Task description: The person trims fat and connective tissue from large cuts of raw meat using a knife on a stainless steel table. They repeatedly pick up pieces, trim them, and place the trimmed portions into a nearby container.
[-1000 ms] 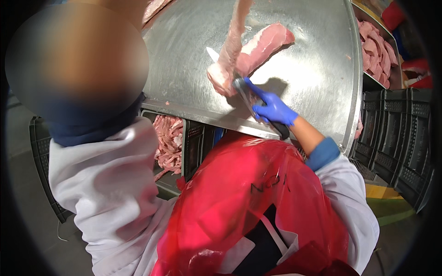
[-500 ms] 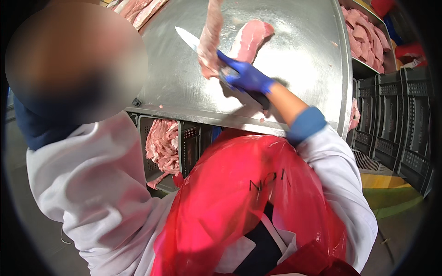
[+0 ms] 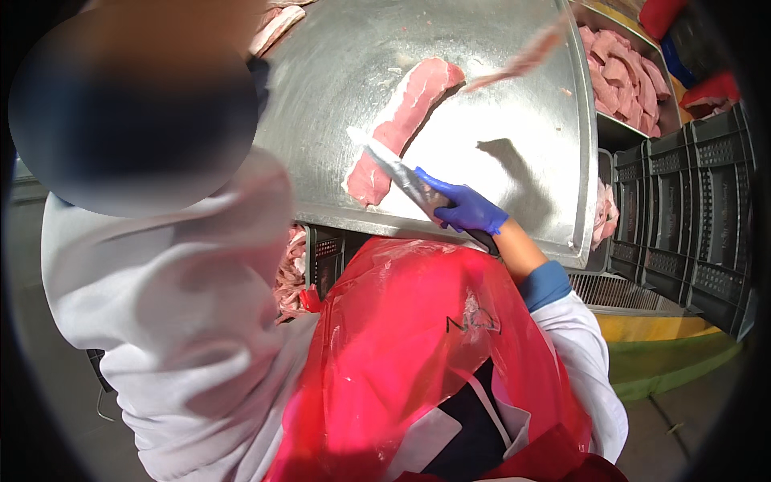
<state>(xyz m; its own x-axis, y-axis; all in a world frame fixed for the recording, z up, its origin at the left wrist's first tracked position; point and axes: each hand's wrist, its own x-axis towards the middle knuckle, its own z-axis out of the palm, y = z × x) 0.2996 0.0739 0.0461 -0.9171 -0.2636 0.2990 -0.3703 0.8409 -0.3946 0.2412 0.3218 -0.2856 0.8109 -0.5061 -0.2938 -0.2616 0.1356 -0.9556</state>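
My right hand (image 3: 474, 212), in a blue glove, is closed around the dark handle of a knife (image 3: 395, 170). The blade points up and left, over the lower part of a long pink piece of meat (image 3: 409, 108) with a pale edge. That piece lies slantwise on the metal table (image 3: 305, 104). A thin strip of meat (image 3: 522, 63), smeared by motion, is above the table's far right part. My left hand is not visible; a blurred patch covers part of the upper left.
Pink meat pieces fill a metal tray (image 3: 618, 80) at the far right. Dark perforated crates (image 3: 675, 193) stand beside the table's right edge. Meat trimmings (image 3: 291, 277) sit in a crate under the near edge. More meat (image 3: 277, 28) lies at the far left.
The strip that hung by the knife is now farther right, in the air. My right hand and the knife have come nearer to me, uncovering the long meat piece.
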